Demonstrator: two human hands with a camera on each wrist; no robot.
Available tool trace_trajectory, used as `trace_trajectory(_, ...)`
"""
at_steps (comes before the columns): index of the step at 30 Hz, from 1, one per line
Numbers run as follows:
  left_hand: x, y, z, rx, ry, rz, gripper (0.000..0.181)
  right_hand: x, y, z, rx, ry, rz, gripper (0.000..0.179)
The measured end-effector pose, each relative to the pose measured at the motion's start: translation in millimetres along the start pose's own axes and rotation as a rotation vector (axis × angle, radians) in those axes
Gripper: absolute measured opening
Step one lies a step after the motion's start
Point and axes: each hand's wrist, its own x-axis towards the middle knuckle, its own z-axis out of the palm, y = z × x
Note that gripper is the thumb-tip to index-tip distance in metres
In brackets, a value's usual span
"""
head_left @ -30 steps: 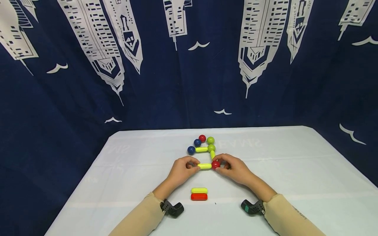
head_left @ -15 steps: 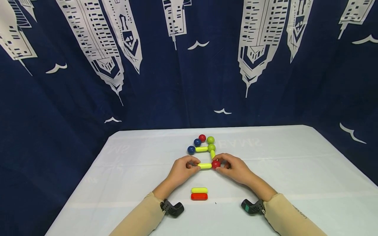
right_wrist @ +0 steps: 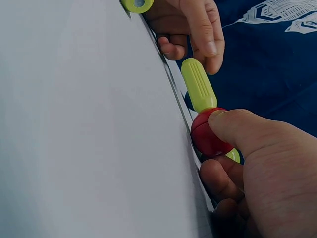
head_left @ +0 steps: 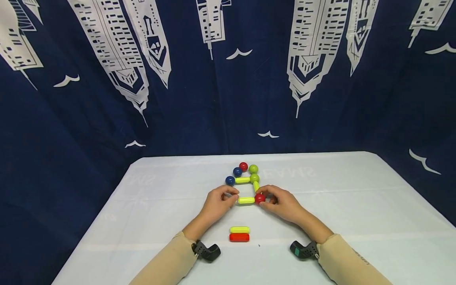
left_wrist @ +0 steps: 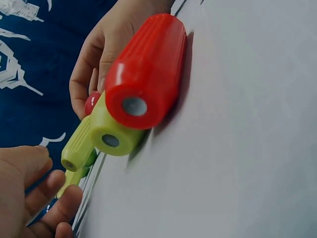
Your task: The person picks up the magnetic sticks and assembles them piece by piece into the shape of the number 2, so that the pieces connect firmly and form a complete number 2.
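My right hand [head_left: 281, 202] pinches a red ball [right_wrist: 208, 136] between thumb and fingers. A yellow-green magnetic rod [head_left: 246, 200] sticks out from that ball to the left. Just off the rod's free end is my left hand [head_left: 218, 204], its fingers loosely bent around nothing; the left wrist view shows a gap between the fingers and the rod [left_wrist: 79, 146]. From the red ball another yellow-green rod [head_left: 256, 186] runs back to a green ball [head_left: 254, 178]. A further rod [head_left: 242, 180] joins that green ball to a blue ball [head_left: 230, 181].
Behind the joined pieces lie a second red ball [head_left: 243, 166], a blue ball [head_left: 237, 171] and a green ball [head_left: 253, 169]. Nearer me, a yellow-green rod [head_left: 240, 229] lies against a red rod [head_left: 239, 237] on the white tabletop [head_left: 171, 225]. A dark blue printed cloth [head_left: 213, 111] hangs behind.
My left hand has let go of the yellow-green rod's end and drawn slightly left. The right hand keeps its grip on the red ball.
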Motion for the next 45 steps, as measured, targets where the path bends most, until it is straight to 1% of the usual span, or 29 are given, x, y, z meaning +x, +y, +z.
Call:
trace_trajectory(2, 1.4, -0.2, -0.7, -0.031, 0.013, -0.013, 0.013, -0.4, -0.6, 0.5, 0.005, -0.003, 0.005, 0.031)
trace_trajectory(4, 3.7, -0.6, -2.0, -0.04, 0.044, -0.006, 0.012, -0.6, -1.0, 0.8, 0.006, -0.007, 0.006, 0.031)
trace_trajectory(8, 11.4, -0.4, -7.3, -0.001, 0.124, 0.04, 0.01, -0.7, -1.2, 0.1, 0.005, 0.0, 0.0, 0.031)
trace_trajectory(11, 20.4, -1.5, -13.1, 0.052, 0.199, 0.055, 0.009, -0.2, -0.7, -0.2, 0.001, 0.007, -0.006, 0.031)
trace_trajectory(14, 31.8, -3.5, -18.6, 0.092, 0.279, 0.047, 0.011, 0.4, 0.0, -0.4, 0.0, -0.001, -0.01, 0.031)
trace_trajectory(16, 40.5, -4.2, -20.9, 0.106, 0.298, 0.021, 0.015, 0.3, 0.4, -1.0, 0.0, -0.003, -0.01, 0.031)
trace_trajectory(17, 45.0, -4.7, -21.4, 0.104, 0.293, 0.002, 0.018, 0.2, 0.5, -1.1, 0.001, -0.003, -0.008, 0.031)
trace_trajectory(18, 49.3, -4.9, -21.7, 0.095, 0.275, -0.028, 0.022, 0.1, 0.6, -1.3, 0.002, -0.002, -0.007, 0.031)
trace_trajectory(22, 65.4, -6.7, -19.5, 0.044, 0.152, -0.182, 0.035, -0.3, 0.8, -1.3, 0.003, -0.005, -0.002, 0.032)
trace_trajectory(24, 72.5, -7.6, -17.9, 0.022, 0.104, -0.239, 0.039, -0.2, 0.7, -1.1, 0.005, -0.009, -0.001, 0.032)
trace_trajectory(25, 75.6, -8.0, -17.0, 0.013, 0.088, -0.254, 0.041, -0.1, 0.7, -0.9, 0.006, -0.011, -0.001, 0.032)
trace_trajectory(27, 81.8, -8.8, -15.3, 0.011, 0.07, -0.272, 0.042, 0.2, 0.7, -0.8, 0.008, -0.01, -0.002, 0.032)
trace_trajectory(31, 91.8, -9.6, -12.1, 0.033, 0.045, -0.285, 0.043, 0.8, 0.9, -0.6, 0.008, -0.009, -0.006, 0.033)
trace_trajectory(33, 95.5, -10.7, -10.9, 0.064, 0.025, -0.288, 0.043, 0.9, 0.9, -0.7, 0.009, -0.01, -0.006, 0.033)
trace_trajectory(39, 101.5, -5.0, -9.2, 0.198, -0.037, -0.321, 0.043, 1.0, 0.3, -1.3, 0.002, -0.008, -0.01, 0.032)
trace_trajectory(45, 103.7, -1.3, -7.4, 0.251, -0.031, -0.368, 0.04, 1.4, 1.5, -0.9, 0.001, -0.013, -0.008, 0.032)
